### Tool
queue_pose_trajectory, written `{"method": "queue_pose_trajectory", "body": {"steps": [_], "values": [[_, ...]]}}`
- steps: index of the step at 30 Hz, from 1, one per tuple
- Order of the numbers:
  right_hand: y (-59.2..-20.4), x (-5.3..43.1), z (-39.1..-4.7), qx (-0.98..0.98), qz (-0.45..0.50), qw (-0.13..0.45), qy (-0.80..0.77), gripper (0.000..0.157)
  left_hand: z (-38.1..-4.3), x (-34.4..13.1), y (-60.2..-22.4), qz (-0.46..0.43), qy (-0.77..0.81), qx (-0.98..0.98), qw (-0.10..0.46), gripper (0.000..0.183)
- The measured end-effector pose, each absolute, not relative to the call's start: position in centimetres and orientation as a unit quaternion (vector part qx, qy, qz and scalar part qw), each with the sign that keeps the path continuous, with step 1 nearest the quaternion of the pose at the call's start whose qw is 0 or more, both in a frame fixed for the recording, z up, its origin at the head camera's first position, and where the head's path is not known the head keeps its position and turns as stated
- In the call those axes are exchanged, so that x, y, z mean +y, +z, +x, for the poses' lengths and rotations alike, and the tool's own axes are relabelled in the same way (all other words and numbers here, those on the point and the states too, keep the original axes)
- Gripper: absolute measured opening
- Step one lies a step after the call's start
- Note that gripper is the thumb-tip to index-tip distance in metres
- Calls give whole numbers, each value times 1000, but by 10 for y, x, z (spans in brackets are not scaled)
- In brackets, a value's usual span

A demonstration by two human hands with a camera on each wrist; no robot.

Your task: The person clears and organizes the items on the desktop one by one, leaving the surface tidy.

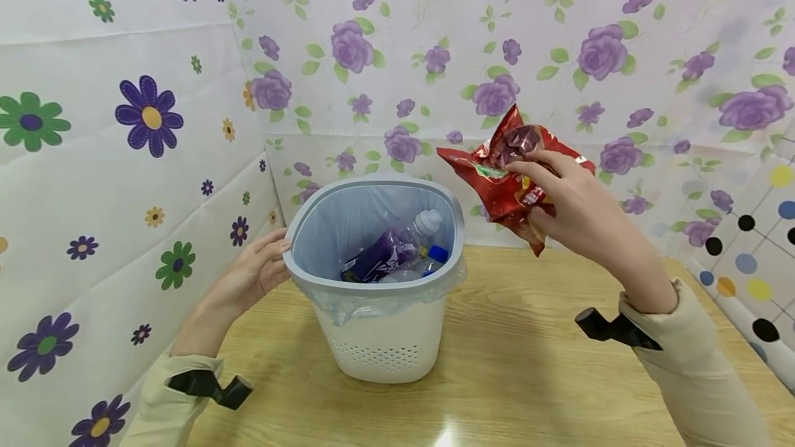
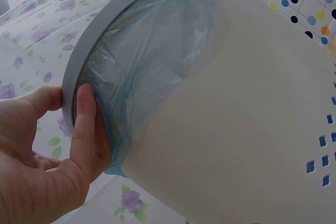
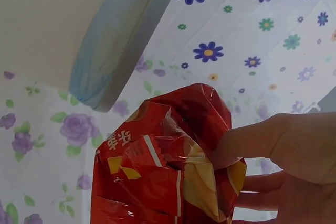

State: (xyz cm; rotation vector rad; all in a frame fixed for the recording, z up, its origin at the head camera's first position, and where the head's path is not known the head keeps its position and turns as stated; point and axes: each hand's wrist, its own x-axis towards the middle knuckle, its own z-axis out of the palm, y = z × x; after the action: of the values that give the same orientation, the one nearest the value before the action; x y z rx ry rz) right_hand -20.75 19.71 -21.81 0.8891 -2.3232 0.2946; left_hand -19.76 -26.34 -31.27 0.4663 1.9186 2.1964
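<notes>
A white trash bin (image 1: 385, 336) with a grey rim and a thin bluish plastic liner (image 2: 152, 51) stands on the wooden table. My left hand (image 1: 257, 271) grips the rim at its left side, thumb on one face and fingers on the other in the left wrist view. To the right of the bin and above the table, my right hand (image 1: 574, 205) holds a crumpled red snack bag (image 1: 491, 181) between thumb and fingers. Inside the bin lie a purple-labelled bottle (image 1: 385, 254) with a white cap and a clear bottle with a blue cap (image 1: 438, 253).
The wooden tabletop (image 1: 522, 350) runs under the bin and out to the right. Behind it hangs a cloth with purple roses (image 1: 354, 47). Flower-printed cloth (image 1: 149, 116) closes the left side, and a dotted cloth (image 1: 745, 264) the right.
</notes>
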Motion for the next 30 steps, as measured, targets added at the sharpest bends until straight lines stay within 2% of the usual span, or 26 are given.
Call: {"method": "queue_pose_trajectory", "body": {"steps": [11,16,23,25,30], "values": [[-204,168,-208,-820,442,334,145,60,-197,-265,-312,149,740,650,95,51],[-199,152,-208,-796,477,342,151,57,-198,-264,-312,152,744,644,95,58],[-206,119,-213,-756,527,365,132,54,-199,-263,-313,148,746,642,95,55],[-211,108,-216,-752,540,359,119,54,-198,-263,-313,148,746,642,94,56],[-224,92,-219,-769,546,316,99,59,-199,-263,-314,155,751,634,97,45]]}}
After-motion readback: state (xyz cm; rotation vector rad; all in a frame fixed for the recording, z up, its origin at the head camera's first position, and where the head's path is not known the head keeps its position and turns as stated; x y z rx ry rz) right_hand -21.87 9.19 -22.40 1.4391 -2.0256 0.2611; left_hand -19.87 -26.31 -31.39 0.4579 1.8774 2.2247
